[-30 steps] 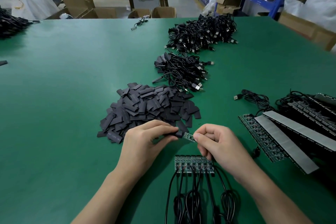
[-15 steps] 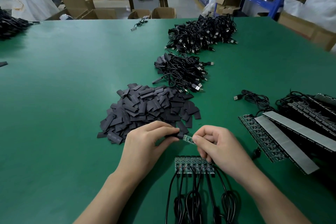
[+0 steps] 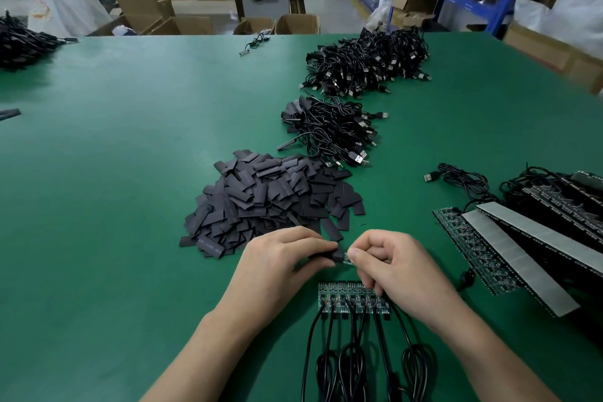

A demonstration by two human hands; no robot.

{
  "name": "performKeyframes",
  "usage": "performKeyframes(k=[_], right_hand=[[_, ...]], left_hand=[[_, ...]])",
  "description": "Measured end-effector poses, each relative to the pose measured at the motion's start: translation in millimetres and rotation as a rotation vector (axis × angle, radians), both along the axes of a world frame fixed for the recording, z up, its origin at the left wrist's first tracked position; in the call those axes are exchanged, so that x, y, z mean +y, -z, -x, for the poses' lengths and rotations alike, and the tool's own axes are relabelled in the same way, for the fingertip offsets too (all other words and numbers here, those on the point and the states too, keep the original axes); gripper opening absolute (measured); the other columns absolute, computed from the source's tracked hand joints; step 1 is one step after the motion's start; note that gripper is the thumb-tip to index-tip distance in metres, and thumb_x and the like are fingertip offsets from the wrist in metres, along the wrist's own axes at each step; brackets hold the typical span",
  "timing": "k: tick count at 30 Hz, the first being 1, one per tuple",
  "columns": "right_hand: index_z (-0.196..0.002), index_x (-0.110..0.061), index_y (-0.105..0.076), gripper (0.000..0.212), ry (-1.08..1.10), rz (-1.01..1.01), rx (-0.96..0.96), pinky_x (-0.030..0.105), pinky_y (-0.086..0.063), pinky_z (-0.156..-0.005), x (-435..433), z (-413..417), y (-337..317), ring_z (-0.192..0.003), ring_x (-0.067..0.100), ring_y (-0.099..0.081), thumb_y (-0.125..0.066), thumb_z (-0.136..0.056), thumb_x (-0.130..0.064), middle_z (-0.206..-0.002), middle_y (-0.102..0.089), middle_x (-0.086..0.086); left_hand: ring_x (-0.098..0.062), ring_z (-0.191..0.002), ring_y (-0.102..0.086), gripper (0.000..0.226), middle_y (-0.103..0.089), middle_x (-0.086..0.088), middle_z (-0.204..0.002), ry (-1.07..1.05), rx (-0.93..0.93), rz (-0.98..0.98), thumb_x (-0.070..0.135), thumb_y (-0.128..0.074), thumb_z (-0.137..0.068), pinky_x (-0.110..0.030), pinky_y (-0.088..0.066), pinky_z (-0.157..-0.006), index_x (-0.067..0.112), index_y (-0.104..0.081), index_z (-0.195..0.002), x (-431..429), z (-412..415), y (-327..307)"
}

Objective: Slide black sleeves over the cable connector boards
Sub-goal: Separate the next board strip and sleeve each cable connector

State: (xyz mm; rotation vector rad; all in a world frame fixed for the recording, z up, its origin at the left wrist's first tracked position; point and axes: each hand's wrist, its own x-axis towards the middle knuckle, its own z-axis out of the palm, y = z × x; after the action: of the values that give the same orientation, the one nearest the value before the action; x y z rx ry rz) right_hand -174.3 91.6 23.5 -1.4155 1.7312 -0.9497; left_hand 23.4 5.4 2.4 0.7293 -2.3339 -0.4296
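head view: left hand (image 3: 280, 266) pinching black sleeve (image 3: 337, 254), right hand (image 3: 394, 266) pinching connector board (image 3: 348, 260), knuckles up.

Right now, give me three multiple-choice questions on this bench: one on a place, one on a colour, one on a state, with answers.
1. Where is the heap of loose black sleeves?
A. just beyond the hands
B. on the blue shelving
C. in a cardboard box

2. What colour is the table?
A. white
B. green
C. red

3. How far on is the black sleeve held by the left hand?
A. not touching the board
B. partly on, with the board end showing at the right hand
C. lying dropped on the table

Answers: 1 A, the heap lies past the knuckles. 2 B, green mat. 3 B, a green tip shows.
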Motion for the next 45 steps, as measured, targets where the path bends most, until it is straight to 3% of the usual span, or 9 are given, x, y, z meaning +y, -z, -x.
performKeyframes(k=[9, 12, 17, 23, 29, 32, 36, 42, 45], right_hand=[[-0.091, -0.042, -0.067, 0.003, -0.017, 0.071, 0.334, 0.018, -0.049, -0.067, 2.6, 8.2, -2.2, -0.082, -0.002, -0.065, -0.066, -0.094, -0.044, -0.085, -0.068, -0.026], [-0.082, -0.040, -0.067, 0.015, -0.020, 0.081, 0.241, 0.027, -0.054, -0.067, 1.9, 10.4, -2.3, -0.070, 0.004, -0.066, -0.066, -0.096, -0.037, -0.076, -0.071, -0.019], [-0.078, -0.037, -0.070, 0.017, -0.025, 0.091, 0.156, 0.012, -0.044, -0.060, 1.2, 8.3, -1.7, -0.060, -0.001, -0.057, -0.071, -0.094, -0.034, -0.068, -0.067, -0.016], [-0.082, -0.037, -0.072, 0.013, -0.054, 0.080, 0.097, 0.014, -0.045, -0.063, 1.9, 5.8, -2.2, -0.060, -0.003, -0.055, -0.072, -0.094, -0.032, -0.068, -0.067, -0.012], [-0.084, -0.037, -0.074, 0.014, 0.014, 0.112, 0.040, 0.011, -0.043, -0.060, 1.4, 7.0, -4.3, -0.060, -0.002, -0.060, -0.069, -0.096, -0.032, -0.065, -0.069, -0.014], [-0.085, -0.039, -0.074, 0.014, 0.034, 0.108, 0.017, 0.025, -0.050, -0.072, 0.7, 6.8, -4.8, -0.067, 0.005, -0.066, -0.068, -0.096, -0.034, -0.068, -0.072, -0.009], [-0.079, -0.036, -0.073, 0.019, 0.027, 0.115, 0.007, 0.010, -0.047, -0.065, 0.6, 2.6, -4.7, -0.063, 0.005, -0.068, -0.070, -0.096, -0.028, -0.067, -0.074, -0.007], [-0.074, -0.030, -0.072, 0.023, 0.040, 0.124, 0.041, 0.009, -0.048, -0.063, 0.7, 4.2, -4.3, -0.060, 0.006, -0.067, -0.070, -0.097, -0.023, -0.065, -0.073, -0.007], [-0.075, -0.033, -0.072, 0.023, 0.038, 0.134, 0.088, 0.010, -0.048, -0.064, 0.4, 4.3, -3.2, -0.060, 0.002, -0.068, -0.071, -0.095, -0.023, -0.065, -0.073, -0.009]], left_hand=[[0.004, -0.090, -0.067, 0.023, -0.073, 0.018, -0.101, -0.062, 0.065, -0.061, 0.040, -0.072, -0.090, -0.021, -0.055, -0.081, 0.026, -0.080, -0.106, -2.0, -1.6, -0.1], [0.003, -0.091, -0.067, 0.022, -0.073, 0.016, -0.101, -0.060, 0.083, -0.057, 0.038, -0.072, -0.090, -0.020, -0.055, -0.082, 0.024, -0.080, -0.106, -1.9, -1.7, -1.1], [-0.005, -0.090, -0.070, 0.018, -0.075, 0.010, -0.100, -0.038, 0.095, 0.080, 0.030, -0.079, -0.090, -0.025, -0.058, -0.081, 0.019, -0.080, -0.105, -0.4, -0.3, 0.6], [-0.010, -0.089, -0.069, 0.016, -0.074, 0.008, -0.101, 0.025, 0.086, 0.257, 0.029, -0.076, -0.095, -0.026, -0.057, -0.079, 0.017, -0.080, -0.105, -0.1, 3.5, 1.3], [-0.002, -0.085, -0.067, 0.032, -0.073, 0.009, -0.104, -0.146, 0.285, 0.037, 0.030, -0.082, -0.085, -0.022, -0.057, -0.080, 0.016, -0.078, -0.114, 2.1, 4.5, -1.6], [0.002, -0.084, -0.067, 0.025, -0.074, 0.012, -0.098, -0.199, 0.340, -0.016, 0.026, -0.083, -0.083, -0.022, -0.058, -0.076, 0.017, -0.081, -0.106, 3.3, 3.9, -2.2], [0.002, -0.089, -0.070, 0.020, -0.077, 0.013, -0.099, -0.191, 0.326, 0.005, 0.026, -0.081, -0.088, -0.026, -0.060, -0.076, 0.018, -0.082, -0.106, 5.3, 6.4, -1.1], [-0.005, -0.081, -0.072, 0.017, -0.077, 0.011, -0.095, -0.187, 0.282, 0.125, 0.029, -0.077, -0.091, -0.030, -0.061, -0.069, 0.016, -0.082, -0.100, 2.8, 7.6, 2.0], [0.001, -0.081, -0.072, 0.017, -0.076, 0.017, -0.091, -0.185, 0.340, -0.045, 0.034, -0.076, -0.090, -0.024, -0.059, -0.072, 0.020, -0.082, -0.097, 6.1, 9.3, 0.5]])
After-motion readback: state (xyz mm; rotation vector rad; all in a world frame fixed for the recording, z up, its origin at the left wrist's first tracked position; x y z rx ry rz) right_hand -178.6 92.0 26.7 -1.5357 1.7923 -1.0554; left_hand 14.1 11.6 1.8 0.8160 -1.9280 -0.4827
